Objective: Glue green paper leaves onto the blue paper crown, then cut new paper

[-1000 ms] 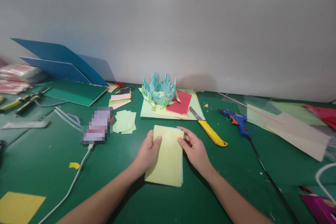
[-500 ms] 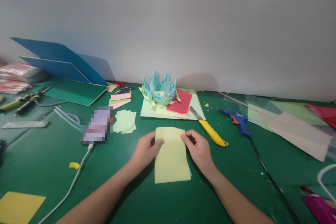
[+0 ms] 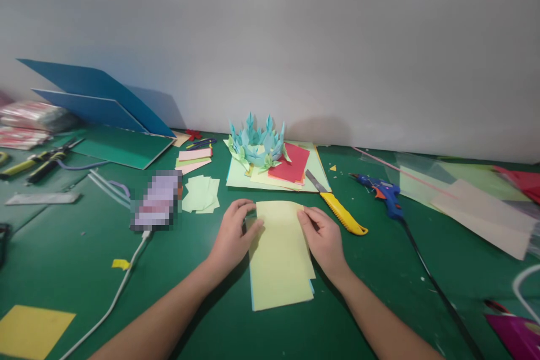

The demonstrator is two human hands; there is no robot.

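Observation:
Pale yellow paper sheets (image 3: 280, 259) lie layered in front of me, with pale blue showing along the lower left and right edges. Their edges are out of line at the lower right. My left hand (image 3: 234, 232) is at the upper left edge, its thumb over the paper and its fingers curled at the corner. At the upper right corner, my right hand (image 3: 325, 239) pinches the top sheet between thumb and fingers. A yellow utility knife (image 3: 343, 214) with its blade out lies beyond my right hand.
A blue paper crown-like piece (image 3: 257, 143) stands on stacked paper ahead. A blue glue gun (image 3: 390, 197) with its cord is to the right. A phone (image 3: 157, 199) on a white cable (image 3: 122, 287), pale green paper pieces (image 3: 201, 194) and pliers (image 3: 46, 163) are left.
The top yellow paper has shifted rightward, and the paper's lower edge now reaches nearer to me. My right hand has moved slightly right; my left fingers have spread a little.

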